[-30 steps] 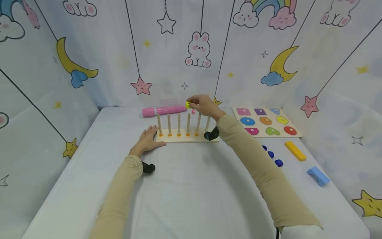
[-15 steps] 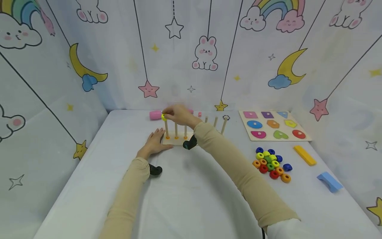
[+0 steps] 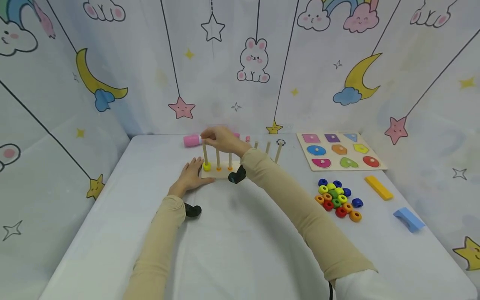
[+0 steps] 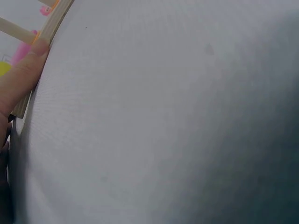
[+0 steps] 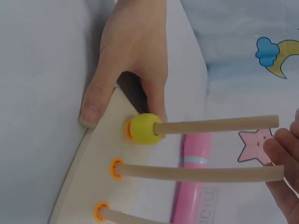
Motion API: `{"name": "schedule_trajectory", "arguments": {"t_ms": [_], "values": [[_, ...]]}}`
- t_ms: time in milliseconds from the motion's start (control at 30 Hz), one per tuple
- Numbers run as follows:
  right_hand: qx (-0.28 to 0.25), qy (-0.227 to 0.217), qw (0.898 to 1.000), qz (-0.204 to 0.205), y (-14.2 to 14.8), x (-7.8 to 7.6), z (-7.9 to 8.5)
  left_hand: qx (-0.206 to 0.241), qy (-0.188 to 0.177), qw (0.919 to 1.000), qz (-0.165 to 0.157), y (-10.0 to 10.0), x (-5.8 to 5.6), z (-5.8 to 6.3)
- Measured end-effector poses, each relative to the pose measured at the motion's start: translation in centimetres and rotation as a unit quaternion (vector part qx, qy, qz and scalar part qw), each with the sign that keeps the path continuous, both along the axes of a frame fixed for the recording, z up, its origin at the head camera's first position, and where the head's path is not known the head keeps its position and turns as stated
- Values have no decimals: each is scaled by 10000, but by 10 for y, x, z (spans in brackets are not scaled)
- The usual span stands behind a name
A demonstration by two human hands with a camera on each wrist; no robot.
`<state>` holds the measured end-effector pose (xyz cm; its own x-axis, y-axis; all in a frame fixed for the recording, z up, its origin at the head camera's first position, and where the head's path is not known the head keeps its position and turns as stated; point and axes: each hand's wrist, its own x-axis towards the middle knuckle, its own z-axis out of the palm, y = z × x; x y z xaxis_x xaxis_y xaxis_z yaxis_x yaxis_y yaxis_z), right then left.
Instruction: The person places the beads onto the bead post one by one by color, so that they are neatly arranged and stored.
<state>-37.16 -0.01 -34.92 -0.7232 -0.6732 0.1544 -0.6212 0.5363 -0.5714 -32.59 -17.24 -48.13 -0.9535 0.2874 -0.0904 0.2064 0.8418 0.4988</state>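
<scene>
A wooden peg board [image 3: 221, 173] with a row of upright pegs stands toward the back of the table. Low on its leftmost peg [image 5: 219, 124] sits a yellow bead [image 5: 145, 129], close to the orange ring at the peg's foot. My left hand [image 3: 190, 177] holds the board's left end, thumb along the front edge and fingers around the far side. Above the left pegs is my right hand [image 3: 223, 139], its fingers loosely bent near the peg tops with nothing seen between them. Its arm hides part of the board's right half in the head view.
Several loose coloured beads [image 3: 336, 203] lie to the right. Near the right edge are a yellow block [image 3: 378, 188] and a blue arch block [image 3: 409, 219]. A shape puzzle board [image 3: 335, 160] lies at the back right, and a pink cylinder [image 3: 192, 140] lies behind the pegs.
My right hand moved left with the yellow bead to the leftmost peg, then let it go. The bead dropped from the peg's top to its foot. My left hand stayed on the board.
</scene>
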Motion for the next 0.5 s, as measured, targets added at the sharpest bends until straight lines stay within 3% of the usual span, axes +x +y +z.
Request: {"name": "schedule_trajectory", "arguments": {"t_ms": [267,500], "values": [[103,87,9998,-169,20,-4,2,45,57,10000,-20,1,0,1],[-110,230,9978,-618,64,-9,9,-19,86,9999,-50,-1,0,-2]]}}
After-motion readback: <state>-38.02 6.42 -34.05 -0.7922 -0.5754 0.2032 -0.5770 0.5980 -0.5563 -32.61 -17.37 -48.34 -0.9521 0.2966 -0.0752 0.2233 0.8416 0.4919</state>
